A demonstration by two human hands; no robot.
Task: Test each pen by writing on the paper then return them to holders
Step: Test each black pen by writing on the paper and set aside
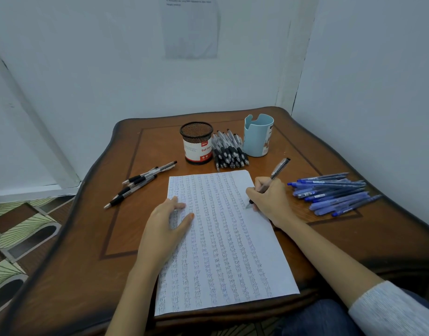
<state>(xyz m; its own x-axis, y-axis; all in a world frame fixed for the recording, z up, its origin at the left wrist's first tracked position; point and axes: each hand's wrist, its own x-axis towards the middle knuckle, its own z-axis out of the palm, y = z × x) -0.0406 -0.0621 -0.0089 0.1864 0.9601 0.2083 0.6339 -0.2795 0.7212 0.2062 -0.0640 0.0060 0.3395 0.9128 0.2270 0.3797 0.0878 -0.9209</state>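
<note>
1. While writing close to the right edge of the paper [223, 251], clamped the right hand [269, 202] round a dark-barrelled pen [277, 173], with the fingers curled on the lower barrel, the tip down on the sheet and the back end tilted up and away.
2. Pressed the left hand [165, 229] flat on the sheet's left side, fingers straight and slightly spread, gripping nothing, pinning the paper to the table [87, 263].
3. From the head view, showed the sheet filled almost top to bottom with columns of small marks, with bare space mostly along the right margin.
4. Placed at the table's far side, well apart from both hands: a mesh holder [196, 141] to the left and a light blue holder [258, 137] to the right, with no pen visible in either.
5. Lay loose in three lots: a heap of black pens [229, 151] between the holders, a few more black pens [140, 183] left of the paper, and blue pens [334, 192] just beside the writing hand.
6. Judged to be the testing step, with one pen under trial and the return to the holders not yet begun.
7. Called next for lifting the tip, carrying that pen across to a holder and dropping it in upright. Could not tell which holder. Would then need a fresh pen picked from a pile without scattering the rest.
</note>
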